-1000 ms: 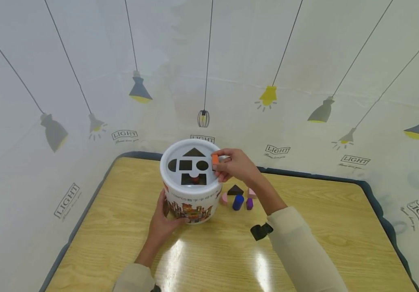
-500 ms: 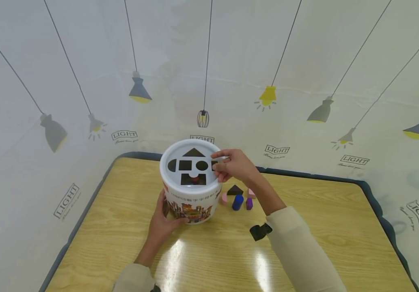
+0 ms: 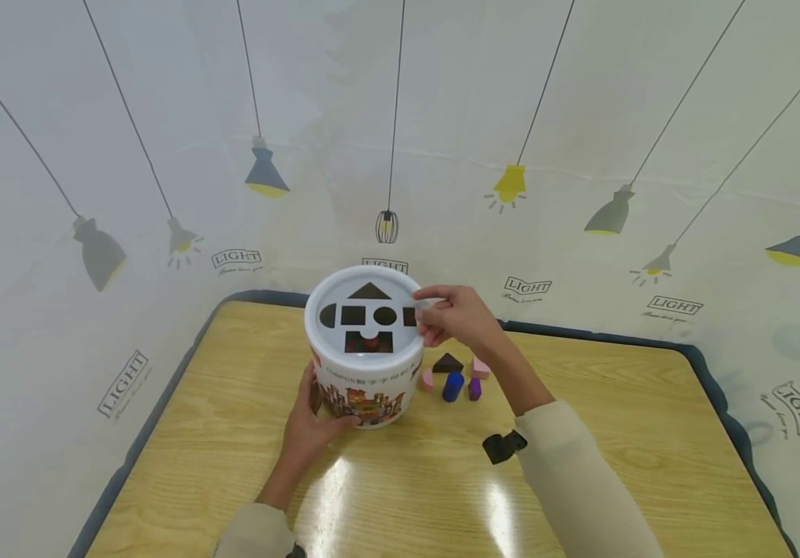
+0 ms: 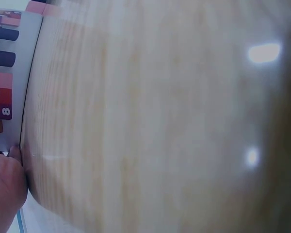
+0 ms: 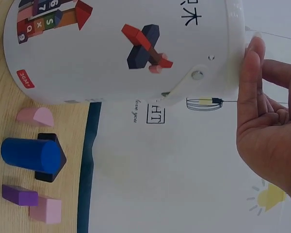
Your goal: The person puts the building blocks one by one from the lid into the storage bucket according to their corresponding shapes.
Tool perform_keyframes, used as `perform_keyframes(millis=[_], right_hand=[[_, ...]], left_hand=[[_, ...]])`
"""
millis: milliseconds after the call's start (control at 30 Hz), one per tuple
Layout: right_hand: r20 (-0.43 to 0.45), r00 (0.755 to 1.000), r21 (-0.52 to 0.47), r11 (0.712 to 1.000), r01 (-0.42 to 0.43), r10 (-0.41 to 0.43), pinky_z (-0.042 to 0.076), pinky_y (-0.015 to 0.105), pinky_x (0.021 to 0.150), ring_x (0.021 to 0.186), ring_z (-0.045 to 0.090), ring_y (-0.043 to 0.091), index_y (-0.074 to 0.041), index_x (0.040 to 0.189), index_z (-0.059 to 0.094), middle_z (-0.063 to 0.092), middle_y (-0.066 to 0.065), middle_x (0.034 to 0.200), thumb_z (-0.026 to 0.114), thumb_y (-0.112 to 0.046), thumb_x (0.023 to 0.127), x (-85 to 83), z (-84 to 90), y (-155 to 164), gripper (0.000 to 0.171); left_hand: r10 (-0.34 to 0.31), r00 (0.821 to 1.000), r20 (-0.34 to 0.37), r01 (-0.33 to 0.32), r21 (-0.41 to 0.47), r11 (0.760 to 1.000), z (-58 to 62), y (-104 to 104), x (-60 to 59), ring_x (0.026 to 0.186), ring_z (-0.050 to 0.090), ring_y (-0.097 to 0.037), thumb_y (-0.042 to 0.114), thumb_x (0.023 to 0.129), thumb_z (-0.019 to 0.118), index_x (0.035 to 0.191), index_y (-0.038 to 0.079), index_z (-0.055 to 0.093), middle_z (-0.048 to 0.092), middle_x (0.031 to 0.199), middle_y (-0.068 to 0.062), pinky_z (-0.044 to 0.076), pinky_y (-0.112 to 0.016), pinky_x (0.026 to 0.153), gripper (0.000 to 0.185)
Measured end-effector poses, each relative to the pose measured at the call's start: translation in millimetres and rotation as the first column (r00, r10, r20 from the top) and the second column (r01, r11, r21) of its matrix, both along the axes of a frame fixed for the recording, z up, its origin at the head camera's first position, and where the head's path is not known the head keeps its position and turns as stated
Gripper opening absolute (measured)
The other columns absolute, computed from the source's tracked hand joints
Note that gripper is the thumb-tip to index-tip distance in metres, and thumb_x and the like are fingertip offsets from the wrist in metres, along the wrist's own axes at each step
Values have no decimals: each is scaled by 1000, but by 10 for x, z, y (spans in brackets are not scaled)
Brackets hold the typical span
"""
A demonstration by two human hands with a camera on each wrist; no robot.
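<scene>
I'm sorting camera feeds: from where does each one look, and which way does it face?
Head: worn on the head, facing forward and down at the white cylindrical bucket; the left hand, right hand and cream sleeves show.
Left wrist: on that wrist, facing mostly the yellow wood-grain table; part of the left hand shows.
Right wrist: on that wrist, facing the bucket's side and the white lamp-printed wall covering; the right hand shows.
Shared: head and right wrist both show the blue cylindrical block.

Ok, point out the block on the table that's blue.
The cylinder: only it is blue. The others are a dark triangular block, a purple block, a pink half-round block and a second pink block.
</scene>
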State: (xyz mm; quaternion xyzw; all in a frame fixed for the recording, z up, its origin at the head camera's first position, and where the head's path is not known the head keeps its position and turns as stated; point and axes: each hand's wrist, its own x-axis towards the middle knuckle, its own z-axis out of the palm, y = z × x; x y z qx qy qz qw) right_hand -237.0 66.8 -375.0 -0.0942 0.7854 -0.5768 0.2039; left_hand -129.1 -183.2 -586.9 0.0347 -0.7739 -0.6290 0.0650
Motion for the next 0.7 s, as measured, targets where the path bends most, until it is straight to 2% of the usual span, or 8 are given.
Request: perform_keyframes(millis=[100, 333, 567, 700], right_hand=[[-5, 1000, -10, 1000, 24, -24, 64, 42, 70, 59, 66, 18, -3, 128, 59, 69, 14, 77, 65, -12, 92, -21, -26, 72, 37], [-14, 997, 5, 997, 75, -75, 64, 37, 67, 61, 68, 20, -5, 129, 59, 68, 29, 92, 64, -13, 93, -49, -128, 305, 37], [3, 995, 34, 995, 96, -96, 64, 34, 67, 62, 68, 20, -4, 131, 58, 69, 21, 88, 62, -15, 95, -79, -327, 514, 38], [25, 993, 40, 993, 111, -112, 64, 31, 65, 61, 67, 19, -1, 130, 58, 69, 18, 86, 62, -14, 94, -94, -455, 588, 38]], left_hand=[[-4, 1000, -11, 4, 24, 1000, -12, -5, -5, 143, 32, -20, 26, 63, 93, 152, 48, 11, 32, 156, 2, 27, -32, 120, 122], [-13, 1000, -28, 14, 38, 999, -35, -8, -21, 143, 32, -17, 23, 63, 92, 152, 48, 12, 34, 155, 4, 27, -25, 119, 122], [-8, 1000, -30, 9, 11, 1000, -31, -6, -8, 143, 33, -19, 25, 63, 92, 152, 46, 13, 34, 155, 3, 27, -27, 119, 121], [-6, 1000, -25, 6, 24, 1000, -24, -1, -4, 143, 33, -20, 24, 63, 92, 153, 46, 14, 34, 155, 3, 27, -30, 120, 121]])
